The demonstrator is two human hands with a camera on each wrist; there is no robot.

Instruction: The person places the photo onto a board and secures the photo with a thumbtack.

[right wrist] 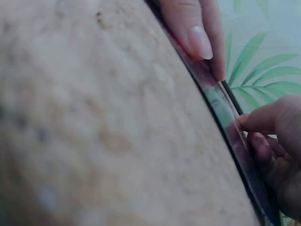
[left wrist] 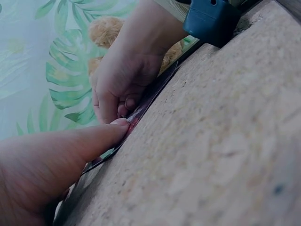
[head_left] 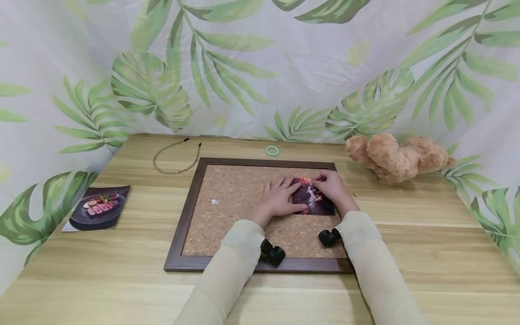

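Note:
A dark photo with glowing orange and pale streaks lies on the right part of a framed cork board. My left hand rests on the photo's left side, fingers spread, with the thumb pressing near its lower left corner. At the photo's top edge my right hand pinches with thumb and curled fingers. What sits between those fingertips is hidden, and I cannot tell its kind. In the right wrist view the right thumb meets the photo's edge, beside the left fingers.
A small cluster of whitish bits sits on the cork at left. A food photo lies at the table's left, with a thin chain behind the board. Further back are a green ring and a fluffy brown toy.

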